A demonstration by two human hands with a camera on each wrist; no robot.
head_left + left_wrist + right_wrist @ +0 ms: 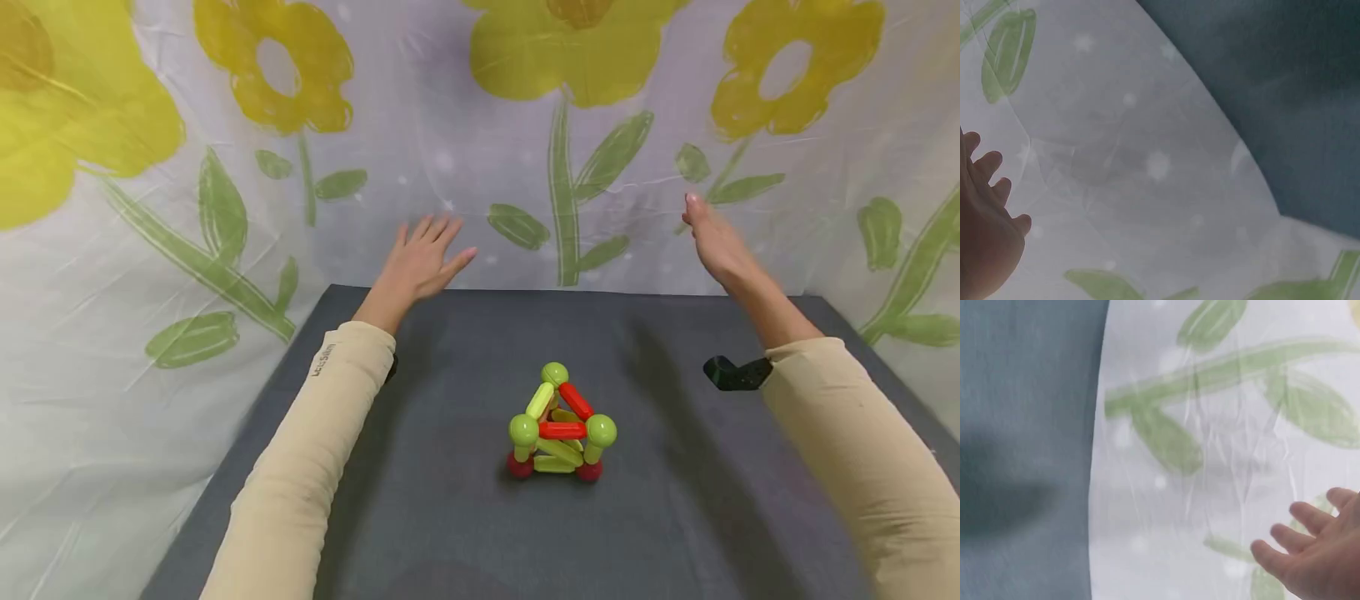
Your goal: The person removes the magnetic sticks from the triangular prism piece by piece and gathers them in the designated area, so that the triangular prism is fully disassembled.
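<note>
On the dark table stands a small frame of magnetic rods and balls (562, 430), a triangular prism in green, yellow and red. Its upper balls are green, and two lower balls at the front are dark red. Left of and beyond it, my left hand (420, 262) is raised with fingers spread, holding nothing. My right hand (716, 242) is held up at the right, apart from the frame. Straight fingers of the right hand (1310, 550) show in the right wrist view, with nothing in them. The left wrist view catches only part of the left hand (988, 219).
A pale cloth backdrop (442, 100) with yellow flowers and green leaves encloses the table (465, 533) at the back and sides. A black strap-like piece (738, 374) juts from the right sleeve. Both forearms cast shadows on the table.
</note>
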